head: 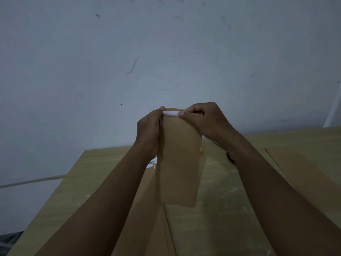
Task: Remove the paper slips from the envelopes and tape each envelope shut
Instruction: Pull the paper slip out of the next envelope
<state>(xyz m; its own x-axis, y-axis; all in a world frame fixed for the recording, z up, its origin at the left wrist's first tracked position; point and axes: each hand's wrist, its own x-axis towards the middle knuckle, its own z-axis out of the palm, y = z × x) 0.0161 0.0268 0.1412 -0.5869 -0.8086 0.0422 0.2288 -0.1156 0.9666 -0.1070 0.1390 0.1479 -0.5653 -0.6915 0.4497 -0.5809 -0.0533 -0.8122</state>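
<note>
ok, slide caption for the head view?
Both hands hold a brown envelope upright, white slip at its top.

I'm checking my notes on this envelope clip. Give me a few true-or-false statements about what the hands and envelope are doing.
1. The tall brown paper envelope is held upright above the wooden table. True.
2. Only the right hand touches it. False: the left hand grips its left edge too.
3. A narrow white paper strip shows at the envelope's top edge. True.
4. The envelope lies flat on the table. False: it is lifted in the air.
</note>
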